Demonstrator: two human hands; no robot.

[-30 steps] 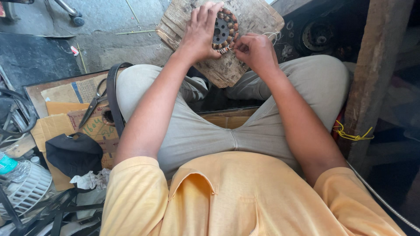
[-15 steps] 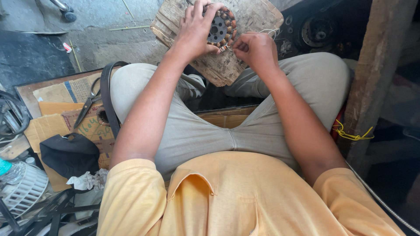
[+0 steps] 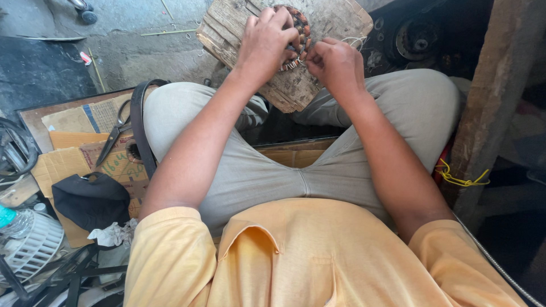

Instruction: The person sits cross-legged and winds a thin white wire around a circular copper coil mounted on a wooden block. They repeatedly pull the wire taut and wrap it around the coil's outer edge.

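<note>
I sit cross-legged in grey trousers with a weathered wooden block [image 3: 335, 23] resting in front of my knees. On it lies a round dark stator core with copper windings [image 3: 301, 31]. My left hand [image 3: 264, 42] is clamped over the core, covering most of it. My right hand [image 3: 335, 62] pinches thin wire at the core's lower edge, fingers closed together. Loose pale wire strands [image 3: 358, 41] curl off the block beside the right hand.
Scissors [image 3: 114, 133] lie on cardboard sheets [image 3: 68, 162] at the left, with a black strap [image 3: 138, 128] and black cloth pouch [image 3: 91, 199]. A white fan grille [image 3: 28, 250] sits lower left. A wooden post [image 3: 495, 96] with yellow wire stands right; dark machine parts [image 3: 418, 37] behind.
The view has shifted slightly. My left hand has slid further over the core, hiding more of it, and my right hand has moved in closer to its lower edge.
</note>
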